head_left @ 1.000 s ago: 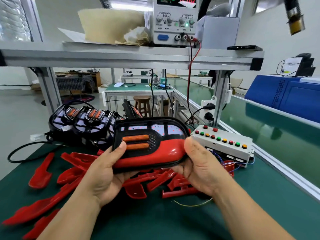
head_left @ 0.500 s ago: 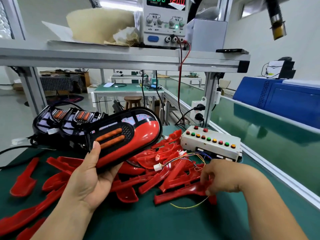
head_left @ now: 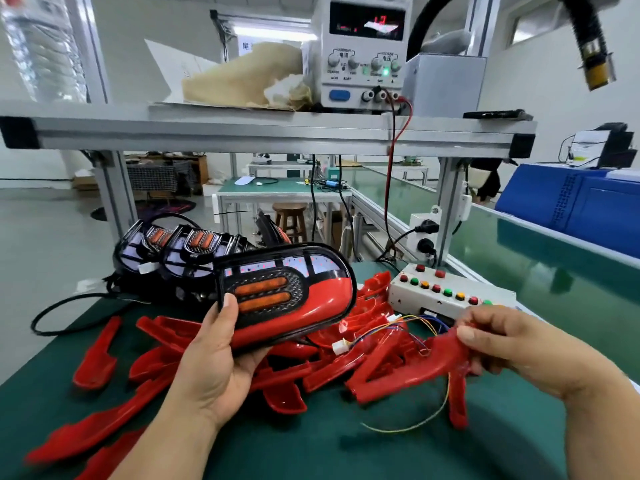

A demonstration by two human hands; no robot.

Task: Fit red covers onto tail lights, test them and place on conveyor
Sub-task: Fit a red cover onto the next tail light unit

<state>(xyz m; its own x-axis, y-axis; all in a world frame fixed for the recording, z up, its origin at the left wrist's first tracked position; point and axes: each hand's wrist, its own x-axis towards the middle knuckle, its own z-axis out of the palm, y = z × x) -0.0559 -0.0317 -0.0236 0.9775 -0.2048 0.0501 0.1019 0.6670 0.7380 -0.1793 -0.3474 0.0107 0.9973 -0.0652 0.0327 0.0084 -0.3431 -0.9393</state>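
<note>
While left hand (head_left: pixel 211 368) grips tail light (head_left: pixel 287 296) above green mat (head_left: pixel 311 445), fingers curled beneath, thumb on lens: right hand (head_left: pixel 512 344) pinches red cover (head_left: pixel 408 372) over cover pile (head_left: pixel 298 372). Button box (head_left: pixel 446 292) behind; power supply (head_left: pixel 363 53) on shelf (head_left: pixel 242 129); conveyor (head_left: pixel 540 268) at right; more lights (head_left: pixel 187 251) rear left.

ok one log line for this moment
left hand: holds tail light | right hand: grips red cover | switch box: untouched
</note>
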